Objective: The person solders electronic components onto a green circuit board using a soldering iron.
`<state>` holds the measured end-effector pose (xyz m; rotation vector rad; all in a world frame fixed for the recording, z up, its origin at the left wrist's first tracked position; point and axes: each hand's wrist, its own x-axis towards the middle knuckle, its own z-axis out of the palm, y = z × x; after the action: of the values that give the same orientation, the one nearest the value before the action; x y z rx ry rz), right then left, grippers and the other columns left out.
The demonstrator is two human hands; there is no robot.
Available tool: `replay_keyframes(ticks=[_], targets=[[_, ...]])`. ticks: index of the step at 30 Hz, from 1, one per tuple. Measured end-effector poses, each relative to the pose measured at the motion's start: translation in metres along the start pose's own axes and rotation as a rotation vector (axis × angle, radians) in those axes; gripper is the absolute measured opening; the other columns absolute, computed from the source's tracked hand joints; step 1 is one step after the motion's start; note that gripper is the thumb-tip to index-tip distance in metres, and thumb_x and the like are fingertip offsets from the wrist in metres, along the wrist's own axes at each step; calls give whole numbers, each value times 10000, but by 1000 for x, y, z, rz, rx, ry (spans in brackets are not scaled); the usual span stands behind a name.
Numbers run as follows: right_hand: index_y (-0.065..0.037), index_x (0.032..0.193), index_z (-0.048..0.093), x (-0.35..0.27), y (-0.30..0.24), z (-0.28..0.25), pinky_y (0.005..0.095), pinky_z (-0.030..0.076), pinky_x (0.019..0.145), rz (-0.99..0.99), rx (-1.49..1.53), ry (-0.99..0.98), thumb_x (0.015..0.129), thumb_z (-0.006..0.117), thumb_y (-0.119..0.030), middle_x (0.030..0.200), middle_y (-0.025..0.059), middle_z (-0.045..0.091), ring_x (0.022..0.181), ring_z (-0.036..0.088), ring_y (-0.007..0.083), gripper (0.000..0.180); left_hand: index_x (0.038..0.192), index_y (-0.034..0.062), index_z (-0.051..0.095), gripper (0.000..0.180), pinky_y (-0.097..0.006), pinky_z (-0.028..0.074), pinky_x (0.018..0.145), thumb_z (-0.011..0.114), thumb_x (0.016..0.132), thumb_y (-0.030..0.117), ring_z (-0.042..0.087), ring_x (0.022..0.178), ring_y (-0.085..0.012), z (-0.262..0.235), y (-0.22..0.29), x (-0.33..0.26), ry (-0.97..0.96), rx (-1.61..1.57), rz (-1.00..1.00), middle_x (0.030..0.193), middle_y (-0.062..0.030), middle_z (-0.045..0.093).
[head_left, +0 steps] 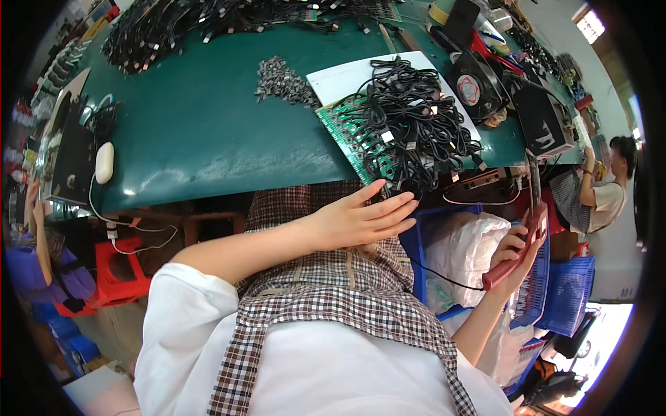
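My left hand (368, 218) is stretched out across my lap at the table's front edge. Its fingers are extended and apart, fingertips beside a heap of black USB cables (416, 125); whether they touch it I cannot tell. Those cables lie on green circuit boards (343, 135), on top of a white sheet (347, 73). Farther right, my right hand (513, 256) is closed round a red-handled tool (517, 263) with a long metal shaft pointing up toward the table edge. A thin black cord runs to the handle's lower end. The exact kind of tool is unclear.
Small dark parts (283, 82) lie piled on the green table (208, 132). More black cables (187, 31) spread along its far side. A black box (541, 114) stands at right. Blue baskets (565, 295) and a white plastic bag (468, 249) sit below. Other people are at both sides.
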<state>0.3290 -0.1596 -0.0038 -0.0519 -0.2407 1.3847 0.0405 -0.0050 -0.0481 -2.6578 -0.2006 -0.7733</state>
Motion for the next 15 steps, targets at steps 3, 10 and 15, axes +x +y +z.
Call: replay_keyframes(ticks=[3,10,15], targets=[[-150,1334,294,-16,-16,-15,234,471,673,-76,-11,24,903,474,-283,1071,53,439,890,465,124,485,990,134,587,251,-412,324,956,549,745,175,487,974,-128,1,-15,9,42,22,183,1042,18,523],[-143,1342,277,-5,-26,-24,257,487,702,-123,-38,68,907,472,-268,1055,54,444,902,472,130,492,815,88,537,294,-344,391,714,645,596,253,466,749,-188,-21,-72,62,246,-537,42,877,-31,491],[-178,1354,252,3,-22,-25,236,465,673,-97,20,69,907,468,-282,1053,48,434,891,462,126,507,1269,101,380,700,-498,225,989,594,734,497,317,1219,-334,20,-127,115,-44,-433,-345,1263,-170,386]])
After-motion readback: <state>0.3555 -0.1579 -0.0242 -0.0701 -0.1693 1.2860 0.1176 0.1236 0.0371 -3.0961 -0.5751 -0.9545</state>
